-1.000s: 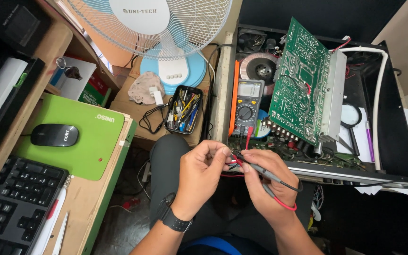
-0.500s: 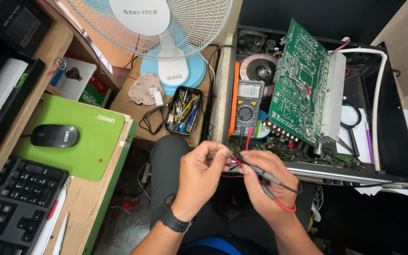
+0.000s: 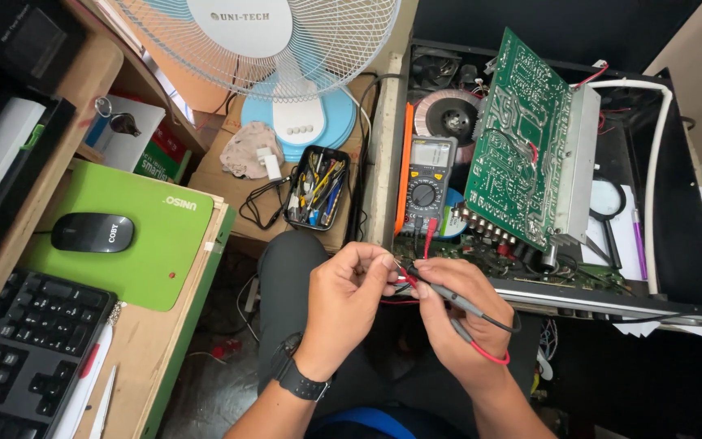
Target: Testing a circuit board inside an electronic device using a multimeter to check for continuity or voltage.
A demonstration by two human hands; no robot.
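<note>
while both hands meet over the person's lap, the left hand (image 3: 349,291) pinches its fingers narrow around the tips of the two slim grey test probes with red and black leads (image 3: 457,302), and the right hand (image 3: 457,313) closes its fingers around the probe shafts. just beyond them stands the open black metal amplifier chassis (image 3: 676,203), with a tilted green circuit board (image 3: 517,150) and a grey-and-orange digital multimeter (image 3: 426,175) inside. a black computer mouse (image 3: 92,232) rests on a green pad on the wooden desk (image 3: 144,358).
</note>
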